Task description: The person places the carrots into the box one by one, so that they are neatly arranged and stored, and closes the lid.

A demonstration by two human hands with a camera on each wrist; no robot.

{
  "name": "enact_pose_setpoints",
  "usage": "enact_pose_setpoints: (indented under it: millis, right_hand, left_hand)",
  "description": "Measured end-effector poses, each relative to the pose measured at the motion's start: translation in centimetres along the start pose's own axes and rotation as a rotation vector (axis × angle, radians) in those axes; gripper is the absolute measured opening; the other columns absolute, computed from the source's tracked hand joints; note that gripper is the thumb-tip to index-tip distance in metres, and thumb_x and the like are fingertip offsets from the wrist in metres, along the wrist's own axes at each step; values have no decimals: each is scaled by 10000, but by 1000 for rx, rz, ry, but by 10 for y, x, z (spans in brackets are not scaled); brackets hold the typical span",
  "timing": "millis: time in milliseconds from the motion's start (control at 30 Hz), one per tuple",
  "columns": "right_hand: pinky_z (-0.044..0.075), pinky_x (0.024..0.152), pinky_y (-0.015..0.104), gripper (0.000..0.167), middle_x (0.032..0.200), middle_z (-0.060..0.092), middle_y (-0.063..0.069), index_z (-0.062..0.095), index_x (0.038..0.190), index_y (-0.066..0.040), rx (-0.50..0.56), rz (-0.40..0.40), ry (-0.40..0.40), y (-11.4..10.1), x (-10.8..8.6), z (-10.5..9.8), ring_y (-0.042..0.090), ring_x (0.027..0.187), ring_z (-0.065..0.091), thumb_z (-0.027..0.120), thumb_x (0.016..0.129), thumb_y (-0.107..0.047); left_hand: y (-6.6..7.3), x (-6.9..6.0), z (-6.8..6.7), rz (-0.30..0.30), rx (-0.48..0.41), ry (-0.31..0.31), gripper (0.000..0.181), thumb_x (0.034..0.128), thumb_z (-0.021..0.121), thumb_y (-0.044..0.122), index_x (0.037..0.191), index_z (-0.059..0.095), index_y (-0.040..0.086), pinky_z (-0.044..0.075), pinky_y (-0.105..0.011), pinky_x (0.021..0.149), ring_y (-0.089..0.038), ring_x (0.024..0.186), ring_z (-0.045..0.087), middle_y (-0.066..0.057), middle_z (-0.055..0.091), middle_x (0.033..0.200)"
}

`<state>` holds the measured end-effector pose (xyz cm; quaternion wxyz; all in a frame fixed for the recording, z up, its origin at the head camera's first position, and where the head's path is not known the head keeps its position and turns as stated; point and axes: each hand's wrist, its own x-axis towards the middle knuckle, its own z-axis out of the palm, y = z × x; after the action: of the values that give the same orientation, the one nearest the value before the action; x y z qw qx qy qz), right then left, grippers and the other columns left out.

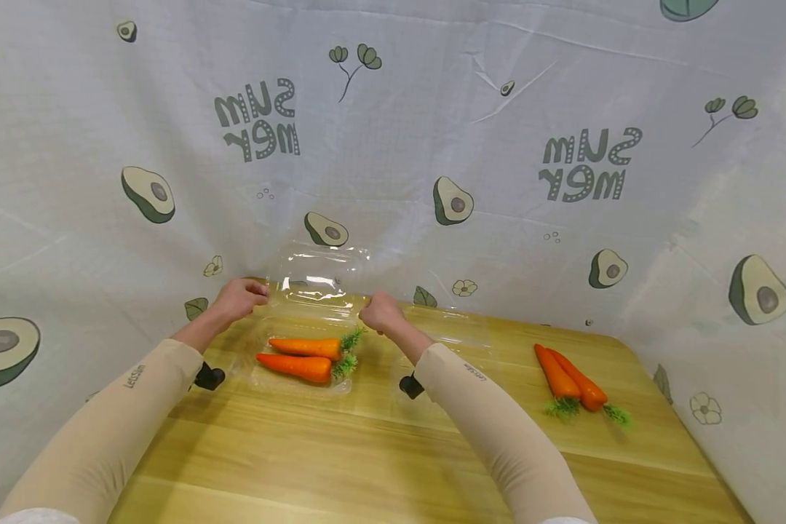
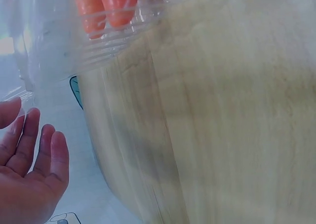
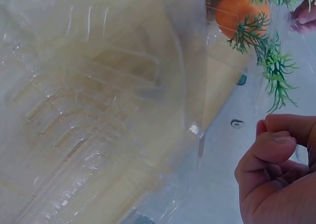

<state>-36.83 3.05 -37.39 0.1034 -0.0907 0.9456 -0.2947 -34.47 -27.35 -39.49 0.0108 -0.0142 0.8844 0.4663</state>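
Observation:
A clear plastic clamshell box [image 1: 262, 380] lies on the table with two orange carrots [image 1: 298, 367] side by side in it, their green tops to the right. Its transparent lid [image 1: 317, 280] stands raised at the back. My left hand [image 1: 241, 297] pinches the lid's left edge between thumb and forefinger; in the left wrist view the other fingers of the left hand [image 2: 34, 169] are loosely bent. At the lid's right edge, my right hand [image 1: 383, 313] has thumb and forefinger together, the rest curled. The thin plastic between the fingertips of the right hand [image 3: 281, 169] is hard to make out.
Another clear plastic box [image 1: 445, 331] stands open to the right, partly behind my right forearm. Two more carrots [image 1: 570, 378] lie farther right on the wooden table [image 1: 288, 451]. A white printed curtain [image 1: 393, 145] hangs along the table's back edge.

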Motion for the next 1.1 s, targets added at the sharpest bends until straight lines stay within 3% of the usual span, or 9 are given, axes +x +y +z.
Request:
enact_pose_setpoints:
  millis: [267, 533, 800, 900, 967, 1033, 1100]
  right_hand:
    - [272, 450, 267, 468, 470, 248, -43, 342, 513, -165, -20, -59, 24, -1, -4, -4, 121, 403, 257, 522, 919, -20]
    - [233, 491, 274, 489, 495, 229, -40, 341, 522, -165, -16, -112, 59, 1, -5, -7, 121, 466, 179, 535, 956, -54]
    - [289, 502, 281, 400, 520, 333, -28, 523, 599, -114, -21, -127, 81, -2, -10, -8, 131, 476, 277, 612, 983, -177]
    - [386, 560, 289, 256, 656, 531, 3, 686, 779, -61, -17, -127, 97, -3, -14, -10, 151, 557, 416, 613, 987, -192]
    - [484, 653, 315, 211, 849, 668, 52, 745, 963, -39, -16, -131, 108, -4, -17, -11, 182, 680, 539, 615, 990, -203]
    - [543, 764, 363, 241, 1073, 720, 97, 745, 1104, -39, -13, -139, 118, -4, -20, -12, 220, 837, 624, 617, 993, -210]
    - [556, 816, 392, 259, 1178, 712, 126, 742, 1137, -39, -13, -149, 117, -4, -21, -12, 246, 919, 645, 614, 997, -215]
  left_hand:
    - [6, -3, -2, 14, 16, 70, 265, 1024, 571, 133, 1219, 623, -38, 456, -495, 979, -411, 1224, 516, -260, 557, 1362]
    - [7, -5, -5, 48, 9, 118, 268, 1025, 586, 145, 1216, 635, -36, 476, -488, 964, -393, 1180, 557, -235, 608, 1320]
    - [5, -14, -9, 100, -10, 155, 238, 1033, 583, 162, 1180, 660, -8, 479, -502, 962, -402, 1159, 566, -234, 637, 1268]
    - [3, -17, -9, 125, 1, 161, 260, 1037, 579, 184, 1194, 664, -5, 479, -517, 973, -388, 1151, 570, -229, 644, 1258]
    - [2, -19, -10, 137, 9, 161, 281, 1039, 579, 201, 1211, 664, -5, 484, -517, 972, -385, 1148, 574, -224, 648, 1257]
    - [1, -20, -10, 150, 22, 162, 304, 1039, 578, 208, 1230, 662, -14, 490, -515, 966, -385, 1146, 581, -229, 650, 1260]
    - [-1, -21, -11, 157, 26, 162, 302, 1037, 583, 210, 1228, 667, -9, 496, -504, 949, -385, 1137, 585, -224, 649, 1270]
